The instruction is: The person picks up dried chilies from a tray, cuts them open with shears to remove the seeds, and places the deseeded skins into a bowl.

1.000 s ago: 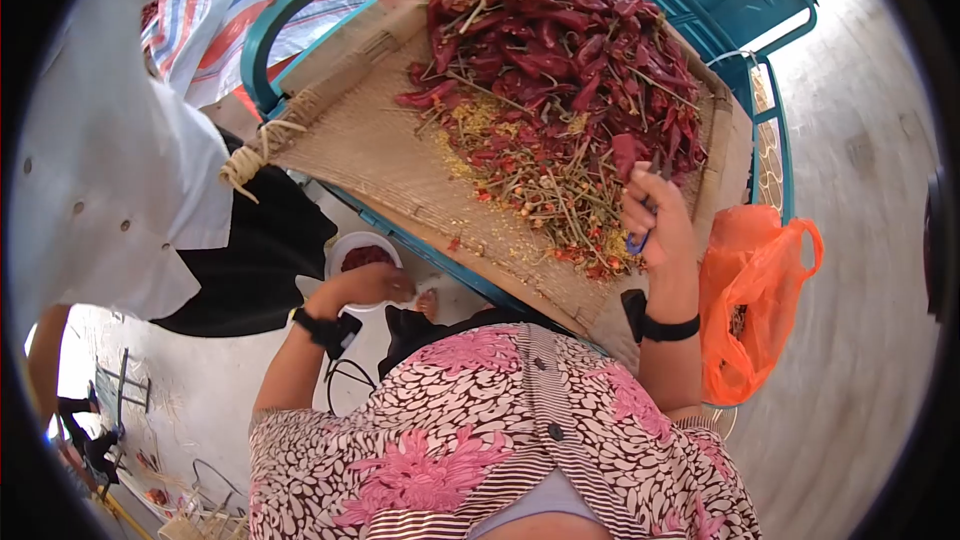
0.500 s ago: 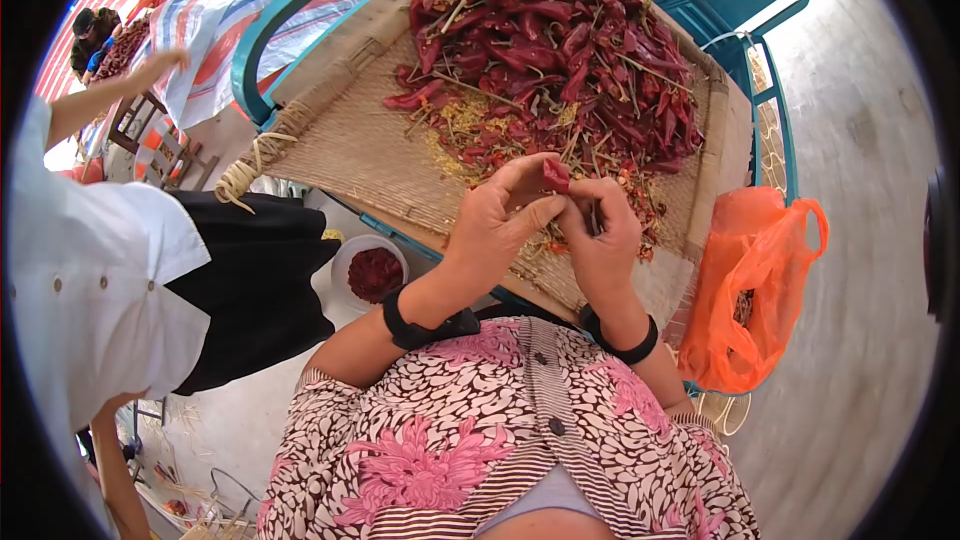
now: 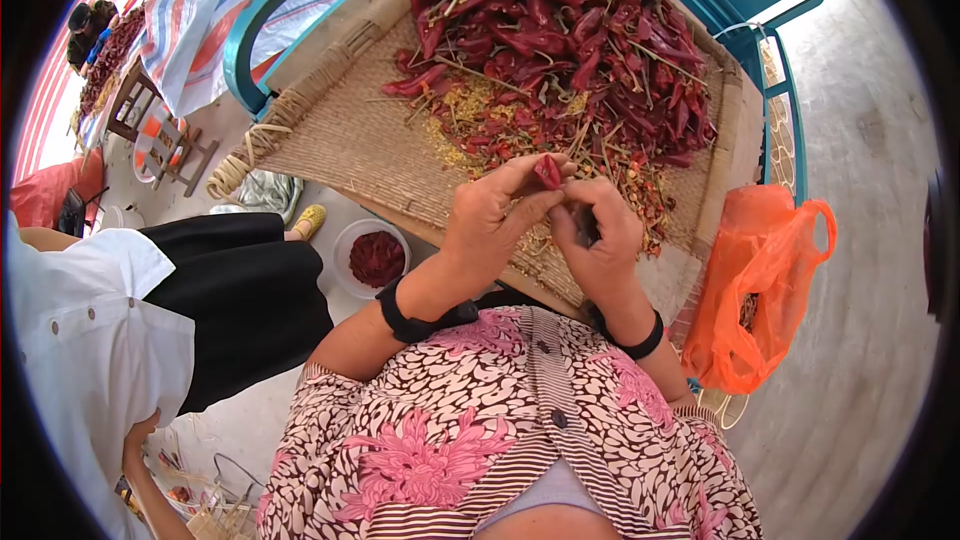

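Observation:
A dried red pepper (image 3: 547,172) shows between the fingers of my left hand (image 3: 487,223), which is closed on it above the near edge of the woven mat (image 3: 350,145). Touching its fingertips from the right, my right hand (image 3: 603,237) has its fingers curled together; a small dark thing shows in it, too hidden to name. Beyond both hands lies a heap of dried red peppers (image 3: 560,30), with yellow seeds (image 3: 465,105) and broken stems scattered at its near side.
An orange plastic bag (image 3: 755,290) hangs at the right of the mat. A white bucket (image 3: 342,258) holding red peppers stands on the floor to the left. Close on the left stands a person in a white shirt (image 3: 110,330). A teal metal rail (image 3: 240,45) borders the mat.
The person at the left has lowered a raised arm and shifted in view. My hands stay together, with the pepper tilted slightly differently. The camera view has shifted a little.

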A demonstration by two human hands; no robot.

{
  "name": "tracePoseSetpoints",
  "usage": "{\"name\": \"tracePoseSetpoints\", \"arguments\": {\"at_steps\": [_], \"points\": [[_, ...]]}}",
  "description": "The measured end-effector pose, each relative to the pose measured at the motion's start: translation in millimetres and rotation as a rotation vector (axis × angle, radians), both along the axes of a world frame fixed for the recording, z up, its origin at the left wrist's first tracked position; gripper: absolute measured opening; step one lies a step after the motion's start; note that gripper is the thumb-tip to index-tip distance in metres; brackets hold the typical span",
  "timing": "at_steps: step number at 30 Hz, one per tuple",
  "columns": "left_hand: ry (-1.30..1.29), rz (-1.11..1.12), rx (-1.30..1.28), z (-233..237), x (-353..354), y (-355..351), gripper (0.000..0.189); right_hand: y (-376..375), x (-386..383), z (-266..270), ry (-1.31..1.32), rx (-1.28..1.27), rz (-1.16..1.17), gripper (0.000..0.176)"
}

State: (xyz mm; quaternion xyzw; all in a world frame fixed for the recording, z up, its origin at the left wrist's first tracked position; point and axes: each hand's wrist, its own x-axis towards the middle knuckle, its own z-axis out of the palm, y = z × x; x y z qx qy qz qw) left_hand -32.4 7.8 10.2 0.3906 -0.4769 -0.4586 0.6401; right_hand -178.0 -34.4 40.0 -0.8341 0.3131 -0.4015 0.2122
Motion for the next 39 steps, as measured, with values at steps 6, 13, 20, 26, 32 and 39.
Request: {"name": "tracePoseSetpoints", "arguments": {"at_steps": [6, 13, 20, 26, 32, 39], "points": [[-0.306, 0.149, -0.126, -2, 6, 8, 0.037, 11, -1, 27, -0.183, 0.368, -0.028, 0.013], [-0.486, 0.307, -0.288, -8, 2, 5, 0.048, 6, 10, 31, -0.011, 0.506, -0.069, 0.009], [-0.322, 0.196, -0.153, -15, 1, 7, 0.034, -2, 2, 22, -0.583, 1.344, 0.11, 0.01], [0.011, 0.078, -0.023, -17, 3, 7, 0.017, 3, 12, 29, -0.316, 1.079, 0.05, 0.016], [0.171, 0.011, 0.01, -14, 8, 9, 0.022, 2, -6, 50, -0.142, 0.889, 0.069, 0.026], [0.018, 0.063, -0.029, -14, 9, 10, 0.019, 9, -3, 66, 0.329, 0.331, -0.008, 0.027]]}}
